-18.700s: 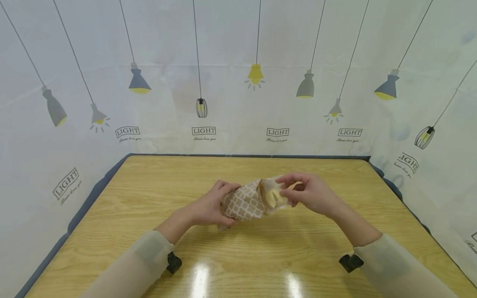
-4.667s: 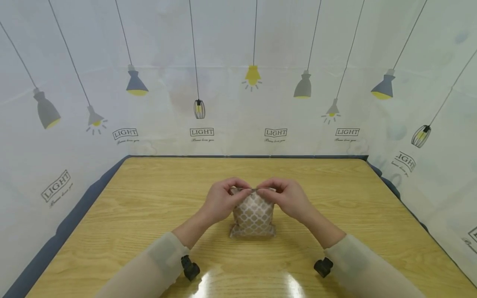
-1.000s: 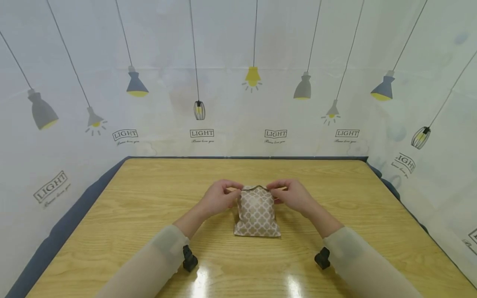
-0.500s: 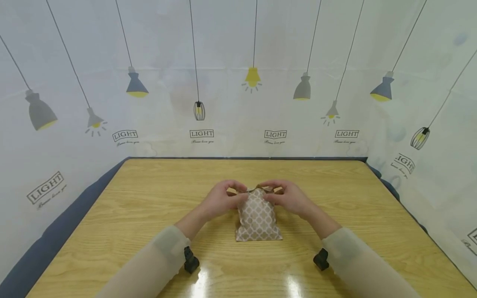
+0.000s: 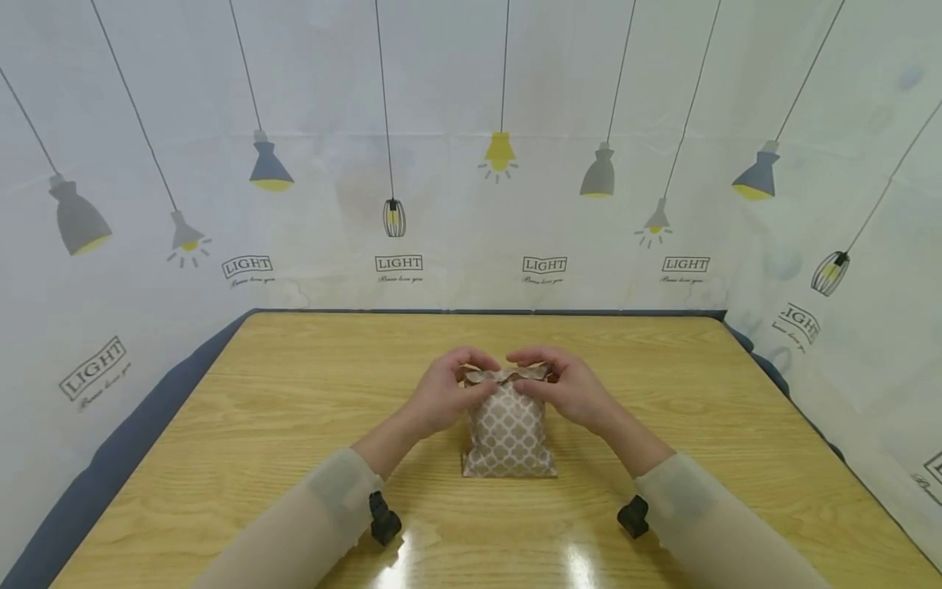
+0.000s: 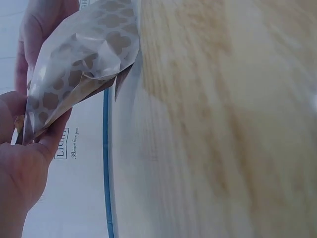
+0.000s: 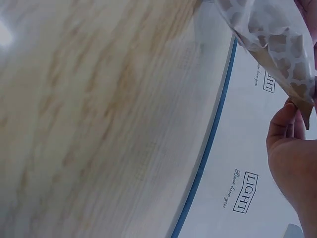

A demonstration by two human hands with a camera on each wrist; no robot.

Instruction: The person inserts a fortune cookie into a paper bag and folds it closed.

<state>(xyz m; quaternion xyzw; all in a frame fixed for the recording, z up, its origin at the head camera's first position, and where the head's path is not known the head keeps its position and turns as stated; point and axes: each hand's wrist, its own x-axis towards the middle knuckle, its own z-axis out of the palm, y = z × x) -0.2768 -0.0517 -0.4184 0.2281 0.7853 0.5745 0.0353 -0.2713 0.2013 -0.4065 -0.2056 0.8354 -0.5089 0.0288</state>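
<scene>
A tan paper bag (image 5: 508,429) with a white lattice pattern stands upright in the middle of the table, bulging, its bottom edge on the wood. Its upper rim (image 5: 508,375) is crumpled and looks partly folded over. My left hand (image 5: 449,397) pinches the bag's top left corner between thumb and fingers; the left wrist view shows the same left hand (image 6: 22,168) at that corner. On the other side my right hand (image 5: 574,393) pinches the top right corner, and in the right wrist view the right hand (image 7: 294,153) grips the paper's tip. Whatever is inside is hidden.
The wooden table (image 5: 294,384) carries the bag and reaches back to a pale wall sheet (image 5: 456,204) printed with lamps. Dark wrist cameras (image 5: 384,519) hang under both cuffs. Two light reflections shine near the front.
Earlier the bag lay sideways in my left hand, a pale yellowish item at its mouth by my right hand. Now it stands upright; within the last second its rim changed shape under my fingers.
</scene>
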